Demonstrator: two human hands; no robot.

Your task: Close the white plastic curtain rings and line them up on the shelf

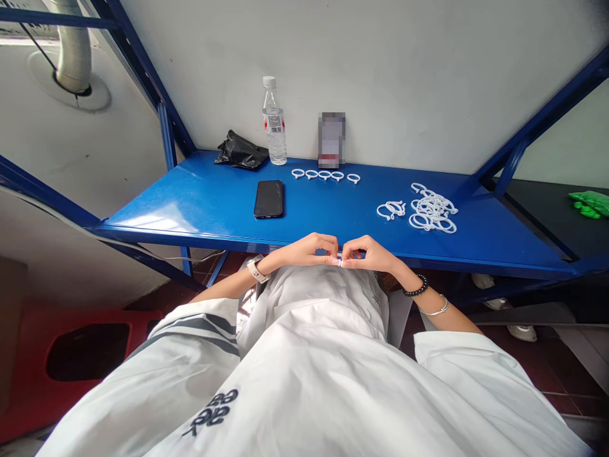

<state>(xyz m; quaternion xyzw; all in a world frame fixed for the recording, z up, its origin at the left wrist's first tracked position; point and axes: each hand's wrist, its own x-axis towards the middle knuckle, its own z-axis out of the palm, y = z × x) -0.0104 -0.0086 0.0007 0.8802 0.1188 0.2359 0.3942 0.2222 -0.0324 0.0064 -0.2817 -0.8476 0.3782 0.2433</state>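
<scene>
My left hand (316,249) and my right hand (365,252) meet at the table's front edge, just above my lap. Both are closed, fingertips pinching a small white plastic ring (339,262) between them; most of it is hidden by the fingers. Along the back of the table stands a row of several white rings (324,178), each with a small tab. To the right lie a few loose white rings (391,210) and, beside them, a tangled pile of white rings (432,209).
The blue table (214,209) carries a black phone (269,199), a crumpled black bag (240,151) and a water bottle (275,133). A second phone (332,139) leans on the wall. Blue frame posts (167,136) rise at both ends. A red stool (28,355) is at lower left.
</scene>
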